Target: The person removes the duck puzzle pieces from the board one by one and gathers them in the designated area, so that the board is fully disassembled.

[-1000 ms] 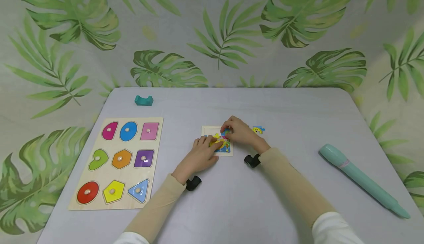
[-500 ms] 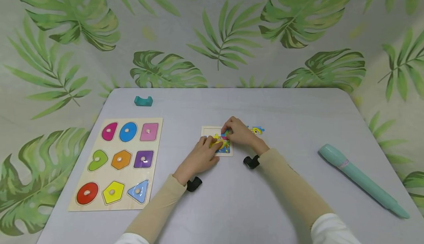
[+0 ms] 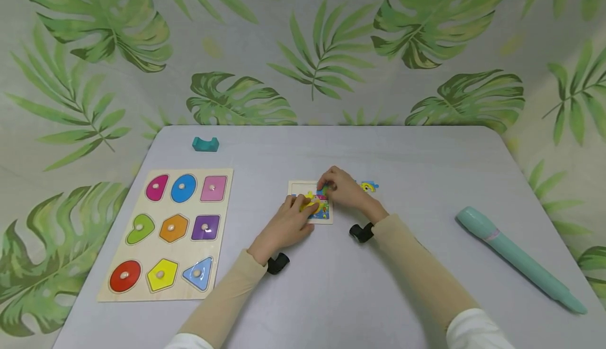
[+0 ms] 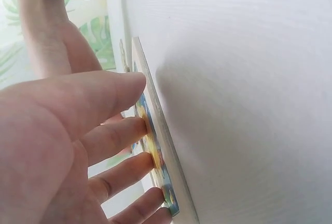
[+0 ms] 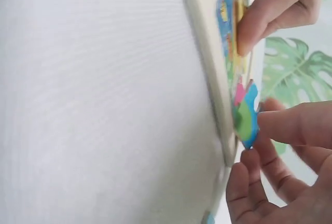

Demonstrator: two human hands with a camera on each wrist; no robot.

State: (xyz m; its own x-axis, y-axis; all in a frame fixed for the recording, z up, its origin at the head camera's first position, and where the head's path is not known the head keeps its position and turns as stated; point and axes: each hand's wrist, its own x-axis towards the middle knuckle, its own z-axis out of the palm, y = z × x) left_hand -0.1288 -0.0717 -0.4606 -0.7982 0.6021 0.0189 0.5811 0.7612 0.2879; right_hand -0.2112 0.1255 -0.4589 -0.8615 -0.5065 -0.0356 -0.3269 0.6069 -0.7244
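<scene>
A small jigsaw puzzle in a pale wooden frame lies at the middle of the table, its top left part bare. My left hand rests its extended fingertips on the yellow and blue pieces there; in the left wrist view, its thumb is at the frame's edge. At the puzzle's right side, my right hand pinches a blue, green and pink jigsaw piece between thumb and fingers. That piece is tilted at the upper right of the picture. The right fingers partly hide it in the head view.
A loose yellow and blue jigsaw piece lies right of the right hand. A wooden shape board with knobbed pieces is at the left, a teal block behind it. A large mint-green pen-shaped object lies at the right.
My right fingers shift slightly around the pinched jigsaw piece, whose tilt changes a little. My left hand stays on the puzzle.
</scene>
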